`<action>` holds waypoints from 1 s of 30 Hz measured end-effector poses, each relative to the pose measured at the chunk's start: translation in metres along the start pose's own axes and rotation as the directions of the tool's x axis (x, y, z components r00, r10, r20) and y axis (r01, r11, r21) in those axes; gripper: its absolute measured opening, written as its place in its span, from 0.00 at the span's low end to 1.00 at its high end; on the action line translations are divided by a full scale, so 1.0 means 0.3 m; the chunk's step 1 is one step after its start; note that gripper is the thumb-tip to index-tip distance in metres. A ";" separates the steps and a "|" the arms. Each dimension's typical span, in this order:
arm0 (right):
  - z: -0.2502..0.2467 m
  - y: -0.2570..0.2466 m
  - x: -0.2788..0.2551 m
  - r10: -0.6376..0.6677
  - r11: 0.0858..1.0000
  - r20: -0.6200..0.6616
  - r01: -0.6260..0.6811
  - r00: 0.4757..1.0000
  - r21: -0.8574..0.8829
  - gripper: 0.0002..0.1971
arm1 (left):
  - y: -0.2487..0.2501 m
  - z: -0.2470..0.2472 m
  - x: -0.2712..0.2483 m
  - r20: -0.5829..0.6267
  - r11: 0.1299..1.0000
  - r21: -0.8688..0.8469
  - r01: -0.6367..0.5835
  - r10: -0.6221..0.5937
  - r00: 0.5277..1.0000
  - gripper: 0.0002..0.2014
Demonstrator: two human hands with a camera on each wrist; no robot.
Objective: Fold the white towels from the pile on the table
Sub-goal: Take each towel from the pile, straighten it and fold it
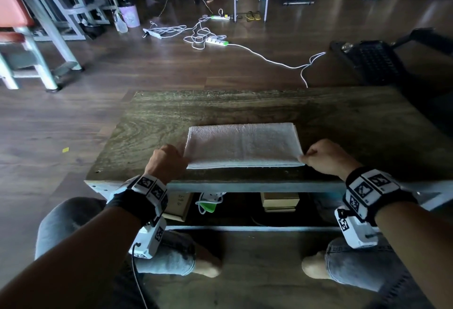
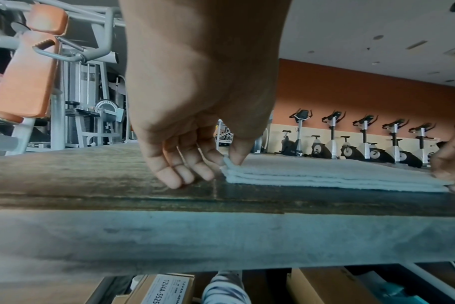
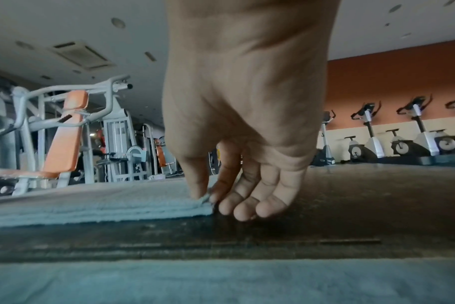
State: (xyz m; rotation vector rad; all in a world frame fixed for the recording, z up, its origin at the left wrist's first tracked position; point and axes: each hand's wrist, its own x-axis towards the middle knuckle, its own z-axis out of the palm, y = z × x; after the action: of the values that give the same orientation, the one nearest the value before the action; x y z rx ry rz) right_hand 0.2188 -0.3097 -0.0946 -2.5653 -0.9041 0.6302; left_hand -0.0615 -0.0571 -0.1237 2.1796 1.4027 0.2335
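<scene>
I am pinching the two near corners of the soft white folded towel (image 1: 242, 145) on the dark wooden table (image 1: 152, 117), left hand (image 1: 166, 161) and right hand (image 1: 326, 155) fingers clamped on it. Next, I think, one more fold, keeping edges lined up.

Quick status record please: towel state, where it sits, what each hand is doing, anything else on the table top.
towel: white towel, folded into flat layers, rectangular
position: on the wooden table, near its front edge
left hand: left hand pinches the towel's near left corner
right hand: right hand pinches the near right corner
corner grip: thumb and fingers at the top layers; lower layers lie flat
pile: no other towels visible in these views
</scene>
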 end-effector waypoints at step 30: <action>0.350 -0.233 0.165 -0.522 0.782 0.013 0.484 0.853 -0.393 0.36 | 0.228 0.331 0.001 0.061 0.828 0.288 -0.482 0.486 0.872 0.29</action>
State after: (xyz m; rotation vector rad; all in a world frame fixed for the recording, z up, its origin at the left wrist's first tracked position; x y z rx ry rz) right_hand 0.1645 -0.2079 -0.1656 -2.4556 -1.7437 0.1745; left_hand 0.0343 -0.1125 -0.1719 2.7706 0.9034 0.2313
